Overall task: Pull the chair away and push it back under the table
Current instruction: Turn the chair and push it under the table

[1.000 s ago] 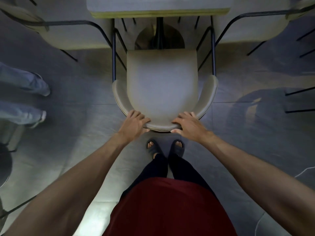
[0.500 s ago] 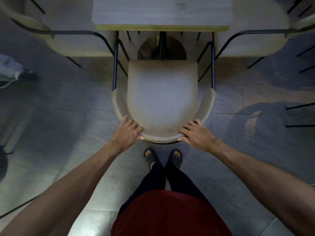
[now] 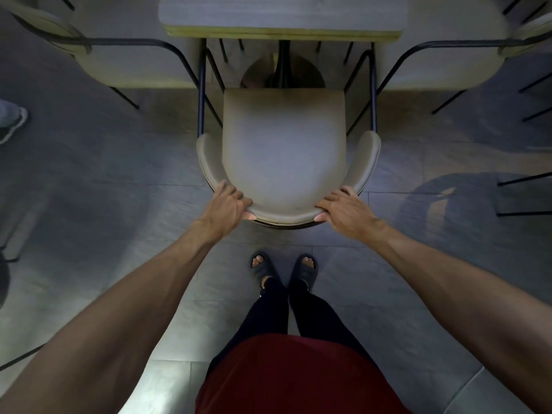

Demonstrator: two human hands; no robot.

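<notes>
Both my hands, left (image 3: 228,201) and right (image 3: 343,206), clamp the chair (image 3: 283,150) backrest for even steering toward the table (image 3: 280,13).

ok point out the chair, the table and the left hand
chair (image 3: 283,150): head view, middle of the seat
table (image 3: 280,13): head view, bare top near its edge
left hand (image 3: 228,204): head view, back of the hand

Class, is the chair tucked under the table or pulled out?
Pulled out. The chair seat shows whole, its front edge short of the table edge. Both hands grip the backrest.
</notes>
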